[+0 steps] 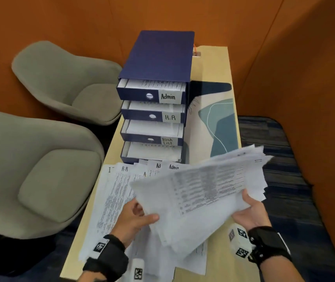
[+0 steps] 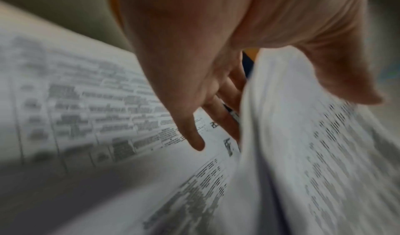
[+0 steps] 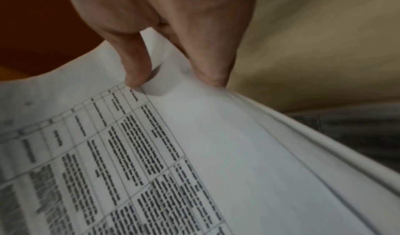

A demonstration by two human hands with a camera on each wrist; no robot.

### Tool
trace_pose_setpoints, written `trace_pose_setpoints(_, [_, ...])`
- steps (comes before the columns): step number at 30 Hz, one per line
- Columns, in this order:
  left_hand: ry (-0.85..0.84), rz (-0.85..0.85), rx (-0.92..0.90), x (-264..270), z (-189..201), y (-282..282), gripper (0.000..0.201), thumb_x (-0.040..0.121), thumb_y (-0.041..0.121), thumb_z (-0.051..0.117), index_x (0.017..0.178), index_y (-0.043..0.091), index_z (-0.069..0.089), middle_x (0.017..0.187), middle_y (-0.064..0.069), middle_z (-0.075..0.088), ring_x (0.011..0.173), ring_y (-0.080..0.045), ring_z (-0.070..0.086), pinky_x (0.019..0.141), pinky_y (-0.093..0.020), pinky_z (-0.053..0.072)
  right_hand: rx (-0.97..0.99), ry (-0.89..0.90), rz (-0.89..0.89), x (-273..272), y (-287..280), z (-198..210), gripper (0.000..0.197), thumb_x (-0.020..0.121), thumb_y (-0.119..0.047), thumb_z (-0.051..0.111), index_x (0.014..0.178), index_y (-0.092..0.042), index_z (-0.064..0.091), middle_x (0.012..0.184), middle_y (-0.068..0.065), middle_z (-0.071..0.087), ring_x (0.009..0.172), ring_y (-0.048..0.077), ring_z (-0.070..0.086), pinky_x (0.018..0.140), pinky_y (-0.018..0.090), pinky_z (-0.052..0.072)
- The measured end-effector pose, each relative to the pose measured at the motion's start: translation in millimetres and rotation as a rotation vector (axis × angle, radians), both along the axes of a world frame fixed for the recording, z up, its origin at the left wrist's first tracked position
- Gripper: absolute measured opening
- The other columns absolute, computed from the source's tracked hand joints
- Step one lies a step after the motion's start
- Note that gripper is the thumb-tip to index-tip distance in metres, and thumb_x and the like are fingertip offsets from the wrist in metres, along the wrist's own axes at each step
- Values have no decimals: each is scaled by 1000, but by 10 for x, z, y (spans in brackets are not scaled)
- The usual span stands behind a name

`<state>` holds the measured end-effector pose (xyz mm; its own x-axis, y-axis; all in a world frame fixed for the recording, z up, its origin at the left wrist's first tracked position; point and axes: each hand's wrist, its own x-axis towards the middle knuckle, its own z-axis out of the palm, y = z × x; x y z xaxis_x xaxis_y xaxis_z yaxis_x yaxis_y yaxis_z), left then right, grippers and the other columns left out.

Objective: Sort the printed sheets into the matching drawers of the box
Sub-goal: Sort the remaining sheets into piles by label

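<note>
Blue drawer box (image 1: pixel 156 78) stands along the table's (image 1: pixel 213 58) left edge, its four drawers pulled out. Loose sheets (image 1: pixel 113 192) cover the near end. A lifted stack (image 1: pixel 199 190) is pinched by left hand (image 1: pixel 134 218) and right hand (image 1: pixel 252 212): light, floppy, prone to fanning; best gripped at opposite edges. The lowest drawer's label is hidden.

1. The camera on my head looks forward and down from above the table (image 1: pixel 213 64), taking in the drawer box (image 1: pixel 158 78), both chairs and my two hands
2. The camera on my left wrist looks along my left hand (image 2: pixel 194 59), very near the blurred stack of sheets (image 2: pixel 303 136)
3. My right wrist camera faces along my right hand (image 3: pixel 162 24), close on the same stack, which all three views share
</note>
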<state>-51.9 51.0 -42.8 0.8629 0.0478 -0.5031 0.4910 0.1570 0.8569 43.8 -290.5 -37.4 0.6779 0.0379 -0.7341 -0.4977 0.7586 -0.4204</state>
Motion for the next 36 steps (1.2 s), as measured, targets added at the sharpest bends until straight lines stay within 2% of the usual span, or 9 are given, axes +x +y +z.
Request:
trace_pose_setpoints(2, [-26, 166, -157, 31, 14, -147, 99, 41, 29, 107, 127, 5, 63, 121, -15, 75, 115, -35, 71, 96, -48, 58, 19, -11, 18, -15, 93, -29, 36, 109, -25, 42, 132, -10, 65, 132, 17, 69, 108, 36, 72, 82, 52, 63])
trace_pose_setpoints(6, [-94, 228, -73, 168, 203, -347, 67, 74, 14, 93, 134, 10, 63, 127, -9, 74, 118, -27, 71, 103, -49, 54, -29, -105, 55, -13, 162, -86, 38, 108, -17, 45, 143, -10, 56, 141, 15, 64, 128, 37, 61, 112, 53, 44])
trace_pose_setpoints(11, [-159, 130, 145, 268, 480, -163, 43, 82, 8, 84, 122, 13, 69, 112, -3, 79, 107, -21, 75, 94, -42, 61, -760, -357, 177, 145, -256, 113, 32, 77, 3, 80, 105, -11, 74, 106, 13, 78, 101, 37, 74, 86, 49, 62])
trace_pose_setpoints(16, [-271, 15, 247, 220, 737, -139, 30, 81, 17, 80, 111, 22, 79, 107, 3, 80, 103, -12, 76, 91, -31, 61, -981, -811, 355, 267, -398, 484, 38, 70, 13, 82, 90, -20, 81, 91, 9, 79, 82, 20, 72, 74, 31, 59])
trace_pose_setpoints(18, [-364, 78, 263, 201, 877, -154, 27, 77, 15, 81, 97, 33, 83, 99, 6, 81, 95, -9, 76, 81, -21, 60, -943, -880, 294, 208, -434, 595, 32, 71, 5, 83, 86, -23, 81, 91, 11, 78, 83, 24, 73, 75, 35, 60])
trace_pose_setpoints(22, [-420, 169, 254, 160, 735, -113, 45, 69, 1, 90, 110, 13, 76, 105, -2, 81, 101, -18, 77, 85, -33, 62, -906, -880, 349, -48, -480, 502, 26, 68, -31, 90, 91, -27, 80, 92, 12, 78, 84, 32, 74, 71, 41, 62])
trace_pose_setpoints(27, [-268, 220, 371, 128, 309, -319, 21, 63, 19, 93, 80, 22, 82, 84, 1, 81, 78, -20, 78, 73, -39, 63, -965, -716, 401, -274, -287, 47, 24, 62, -18, 92, 83, -10, 81, 81, 10, 79, 73, 32, 74, 63, 35, 58])
trace_pose_setpoints(31, [-309, 293, 327, 109, 328, -351, 34, 57, 38, 101, 85, 32, 82, 87, -2, 80, 84, -26, 77, 75, -42, 63, -930, -699, 384, -306, -266, 165, 28, 68, -22, 94, 86, -8, 78, 86, 11, 79, 77, 28, 76, 68, 38, 64])
trace_pose_setpoints(36, [-207, 353, 215, 72, 196, -307, 50, 58, 16, 93, 104, 12, 76, 96, -5, 81, 95, -26, 77, 75, -34, 64, -909, -719, 467, -278, -328, 76, 33, 67, 9, 86, 91, -12, 79, 92, 7, 79, 84, 25, 75, 67, 28, 62])
